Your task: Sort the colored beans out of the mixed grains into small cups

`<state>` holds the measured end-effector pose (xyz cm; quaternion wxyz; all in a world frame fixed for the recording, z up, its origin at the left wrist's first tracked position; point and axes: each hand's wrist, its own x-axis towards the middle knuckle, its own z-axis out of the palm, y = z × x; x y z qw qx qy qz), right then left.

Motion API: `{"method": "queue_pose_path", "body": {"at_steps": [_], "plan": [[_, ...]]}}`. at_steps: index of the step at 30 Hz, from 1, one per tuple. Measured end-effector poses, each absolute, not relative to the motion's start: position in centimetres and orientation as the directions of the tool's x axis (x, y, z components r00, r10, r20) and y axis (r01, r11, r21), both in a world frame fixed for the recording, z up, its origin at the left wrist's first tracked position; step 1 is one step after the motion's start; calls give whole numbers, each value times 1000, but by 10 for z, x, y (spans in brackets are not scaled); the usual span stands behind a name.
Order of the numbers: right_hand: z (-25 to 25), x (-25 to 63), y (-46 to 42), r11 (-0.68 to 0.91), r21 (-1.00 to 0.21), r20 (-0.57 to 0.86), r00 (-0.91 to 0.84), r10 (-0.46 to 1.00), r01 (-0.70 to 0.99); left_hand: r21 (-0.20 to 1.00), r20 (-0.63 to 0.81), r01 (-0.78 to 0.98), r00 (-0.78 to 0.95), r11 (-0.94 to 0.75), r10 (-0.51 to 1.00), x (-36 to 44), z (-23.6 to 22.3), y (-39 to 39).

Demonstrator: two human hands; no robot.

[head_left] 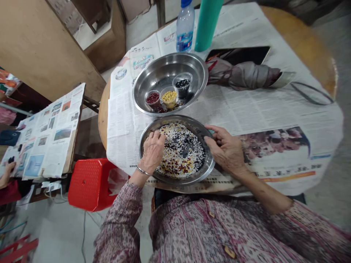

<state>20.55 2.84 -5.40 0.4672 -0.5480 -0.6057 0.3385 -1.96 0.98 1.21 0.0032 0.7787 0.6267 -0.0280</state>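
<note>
A round steel plate (214,166) lies close to my body, spread with mixed white, black, yellow and dark red grains and beans (182,149). My left hand (154,149) is over its left side, fingers curled down at the grains; whatever is between the fingertips is hidden. At the right rim, my right hand (226,148) grips the plate with thumb and fingers. Behind it stands a larger steel basin (145,78). Inside are small clear cups of dark red beans (153,98), yellow beans (169,96) and black beans (182,84).
Newspaper (123,120) covers the round table. A water bottle (184,33), a teal bottle (208,25), a phone-like dark slab (238,54) and a folded grey umbrella (246,75) stand or lie behind. Left are a red stool (87,182) and another person's hand (10,167) at a second table.
</note>
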Motion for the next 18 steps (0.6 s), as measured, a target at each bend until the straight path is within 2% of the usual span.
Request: {"method": "queue_pose_path", "body": {"at_steps": [6, 10, 13, 18], "plan": [[-56, 206, 28, 175, -920, 197, 28, 980, 349, 155, 27, 946, 285, -286, 958, -12, 12, 4], [-56, 206, 29, 190, -912, 214, 27, 976, 363, 264, 25, 894, 368, -361, 930, 6, 9, 4], [-55, 206, 29, 192, -912, 216, 27, 976, 363, 287, 6, 880, 394, -379, 919, 21, 5, 9], [-54, 204, 30, 206, -908, 236, 41, 971, 365, 240, -29, 903, 374, -357, 927, 35, 2, 18]]}}
